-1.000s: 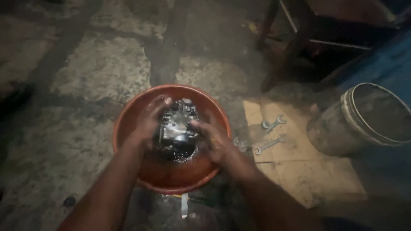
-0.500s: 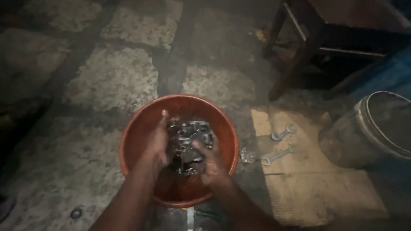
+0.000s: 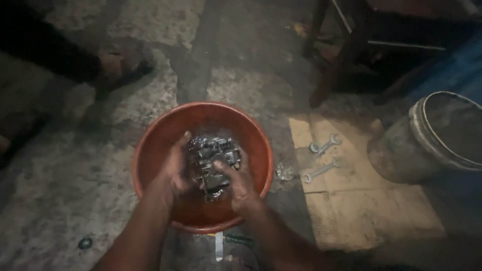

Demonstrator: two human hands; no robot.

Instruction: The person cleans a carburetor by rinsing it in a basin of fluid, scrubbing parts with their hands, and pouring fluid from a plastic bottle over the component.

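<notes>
"Carburettor-like metal part [image 3: 213, 165], is it clean yet?"

"Not by my judgement. It sits in the middle of the red basin [image 3: 150, 150], wet and shiny, and I have it between both hands, so the washing looks to be about midway. My left hand [image 3: 175, 168] is curled around its left side, fingers wrapped on the casting. My right hand [image 3: 238, 183] clamps it from the lower right, thumb laid across the top."

"How does it look?"

"Grey cast metal, knobbly, full of small ports and fittings, with a round brass-coloured spot near my right thumb. Dark patches sit in the recesses; whether that is grime or shadow I cannot tell in this light."

"What else is about?"

"Two spanners [image 3: 321, 158] lie on a sheet of cardboard [image 3: 371, 211] on the floor, right of the basin. A green-handled tool [image 3: 236, 241] rests at the basin's near edge, and a grimy bucket [image 3: 427, 140] stands beyond the cardboard."
</notes>
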